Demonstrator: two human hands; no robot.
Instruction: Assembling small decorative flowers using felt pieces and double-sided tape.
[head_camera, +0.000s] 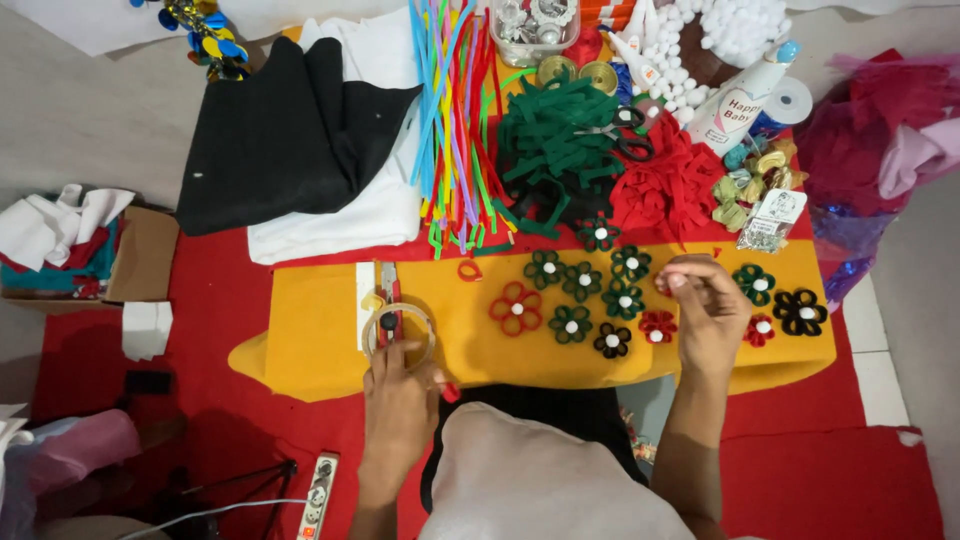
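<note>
Your left hand (398, 392) lies flat on the near edge of the yellow felt sheet (320, 340), fingers spread and loose, their tips touching the clear tape roll (400, 333) that rests there; nothing is gripped in it. A box cutter (388, 300) lies on a white strip just beyond the roll, partly inside its ring.

Your right hand (708, 310) hovers over the right part of the sheet, fingers curled inward with the tips pinched together; whether something small sits between them you cannot tell from here.

Felt flowers (584, 300) with white bead centres lie spread across the sheet between your hands and beyond the right one: dark green, red and black; the red flower (657, 326) sits just beside your right hand's knuckles, and a black flower (800, 312) lies near the sheet's right edge.

Further back you have a pile of green felt strips (560, 140) with scissors (625, 130) on top, red felt scraps (670, 185) to its right, a bundle of coloured pipe cleaners (455, 120) to its left, and folded black cloth (285, 135) over white cloth (360, 200).
</note>
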